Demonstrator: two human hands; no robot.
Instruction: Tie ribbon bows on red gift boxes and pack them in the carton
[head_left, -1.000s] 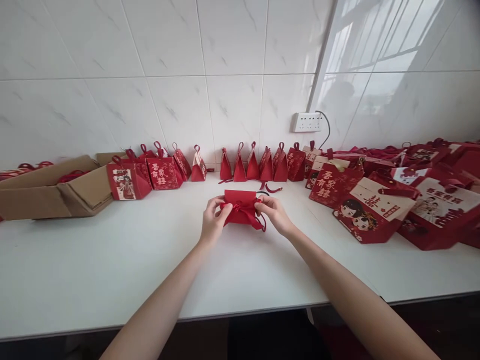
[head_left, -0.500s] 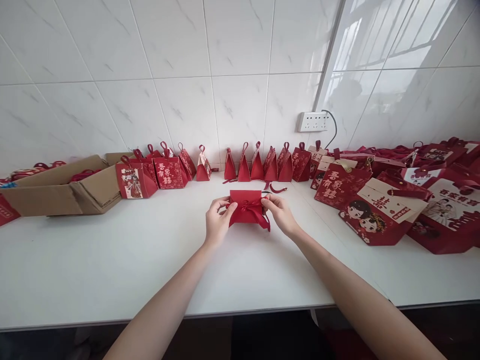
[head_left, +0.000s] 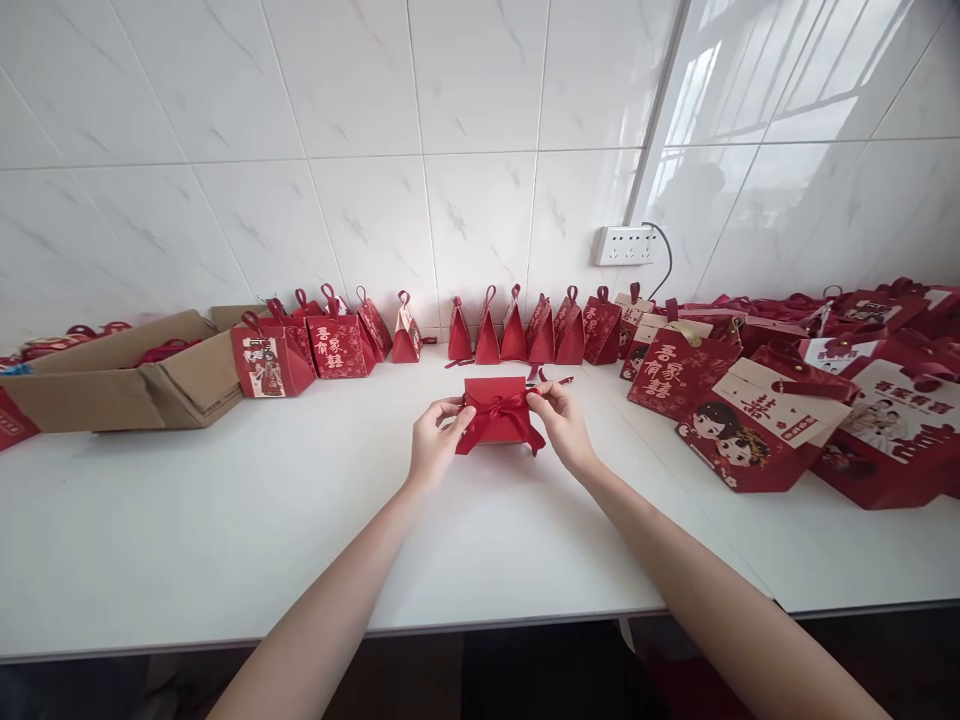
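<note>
A small red gift box [head_left: 493, 392] stands on the white table in front of me, with its flap folded down. Across its front runs a red ribbon [head_left: 500, 408] tied in a bow, its tails hanging over the lower front. My left hand [head_left: 439, 440] is closed at the box's left side, thumb and fingers pinching the ribbon there. On the other side my right hand [head_left: 561, 425] pinches the ribbon near the upper right corner. The fingers partly hide both loops of the bow.
Several red gift boxes with loop handles [head_left: 512, 330] line the tiled wall. A cardboard carton [head_left: 90, 400] sits at the left. Many red printed gift bags [head_left: 757, 430] crowd the right side. Ribbon scraps [head_left: 551, 378] lie behind the box, and a power socket [head_left: 625, 246] is on the wall.
The bow's tails have spread outward, the right one now lying further right. The box has shifted slightly right. Both hands keep their pinch on the ribbon.
</note>
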